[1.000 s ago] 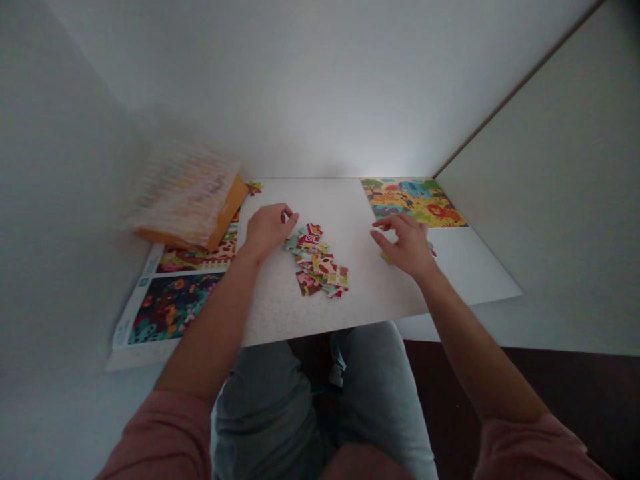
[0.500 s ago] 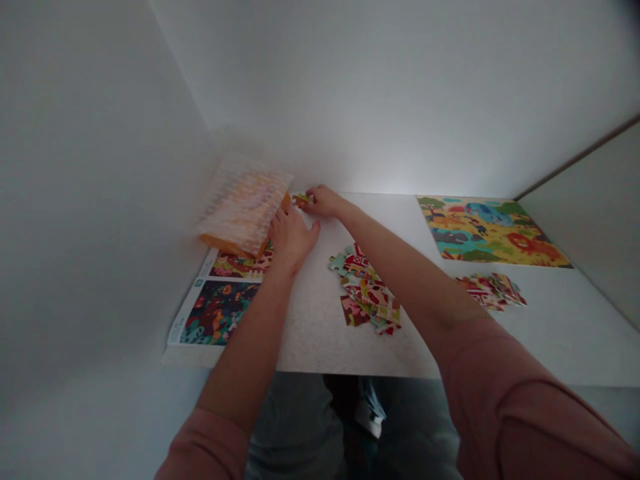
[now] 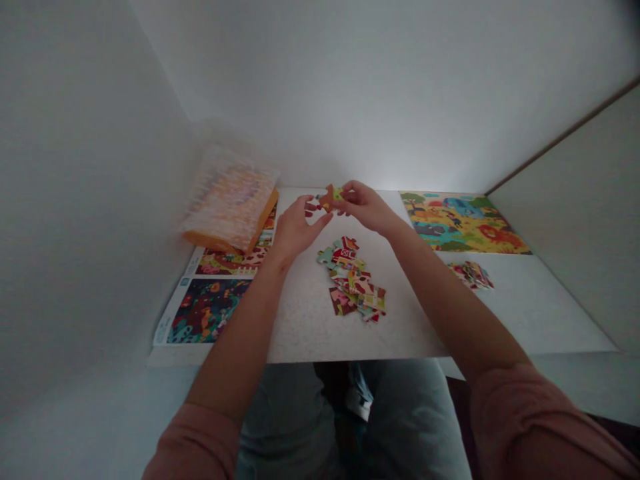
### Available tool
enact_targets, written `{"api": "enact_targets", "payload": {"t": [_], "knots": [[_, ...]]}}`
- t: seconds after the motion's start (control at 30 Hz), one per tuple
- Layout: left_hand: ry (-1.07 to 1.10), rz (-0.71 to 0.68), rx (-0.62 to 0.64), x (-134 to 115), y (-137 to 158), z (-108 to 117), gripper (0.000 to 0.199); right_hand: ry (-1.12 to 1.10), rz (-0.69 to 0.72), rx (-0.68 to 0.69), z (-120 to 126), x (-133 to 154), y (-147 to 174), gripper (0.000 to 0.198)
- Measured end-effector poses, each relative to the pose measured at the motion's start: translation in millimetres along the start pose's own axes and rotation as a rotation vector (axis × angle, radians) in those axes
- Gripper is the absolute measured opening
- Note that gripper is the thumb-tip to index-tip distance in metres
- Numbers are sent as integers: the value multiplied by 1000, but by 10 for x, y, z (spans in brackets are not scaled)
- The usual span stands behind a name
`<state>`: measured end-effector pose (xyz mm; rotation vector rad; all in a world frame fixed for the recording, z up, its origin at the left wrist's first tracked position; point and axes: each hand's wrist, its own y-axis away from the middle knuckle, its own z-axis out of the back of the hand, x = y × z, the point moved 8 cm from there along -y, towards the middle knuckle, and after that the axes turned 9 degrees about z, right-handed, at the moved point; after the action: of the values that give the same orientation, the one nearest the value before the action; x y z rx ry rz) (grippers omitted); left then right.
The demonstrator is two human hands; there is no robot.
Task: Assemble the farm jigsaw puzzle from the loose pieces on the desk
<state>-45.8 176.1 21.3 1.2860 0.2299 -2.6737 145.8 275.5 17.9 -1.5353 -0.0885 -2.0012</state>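
Above the back of the white table, my right hand [image 3: 367, 205] pinches a brown-and-green jigsaw puzzle piece [image 3: 327, 199]. Just to its left is my left hand [image 3: 296, 227], thumb and fingers apart around the piece's near edge; whether it touches the piece I cannot tell. Below both hands lies a loose pile of jigsaw puzzle pieces [image 3: 357, 283], overlapping, with a red barn on one of them. A second, smaller heap of puzzle pieces [image 3: 471, 275] sits to the right, beyond my right forearm.
An orange package in bubble wrap [image 3: 233, 200] rests at the left on a printed picture sheet [image 3: 205, 313]. At the back right lies a puzzle picture of animals [image 3: 465, 223]. Walls [image 3: 350, 93] border the table [image 3: 310, 333] at the back and sides.
My right hand has lifted the puzzle piece off the table by the package and brought it right. My left hand has left the package's edge and moved up beside the piece.
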Motion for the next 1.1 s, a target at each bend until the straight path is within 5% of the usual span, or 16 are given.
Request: {"api": "enact_targets", "payload": {"t": [0.07,0.17,0.47,0.7,0.83,0.97,1.1], "knots": [[157,-97,140,-95,19,-136,41,-71,0,-103,248,37,413,62],[116,-166,169,-119,38,-215,31,-81,-18,-236,500,1,821,65],[-83,-136,83,51,-50,-192,25,96,-1,-288,1079,115,1107,56],[-177,-294,219,-223,167,-388,38,480,-149,-450,2093,167,2581,51],[-318,-411,394,-391,482,-603,68,506,-241,-676,2529,46,3208,55],[-420,-434,522,-432,722,-812,95,786,-341,-635,2554,-80,3321,48],[-447,-370,419,-409,667,-853,77,975,-269,-741,2265,132,3206,33]]}}
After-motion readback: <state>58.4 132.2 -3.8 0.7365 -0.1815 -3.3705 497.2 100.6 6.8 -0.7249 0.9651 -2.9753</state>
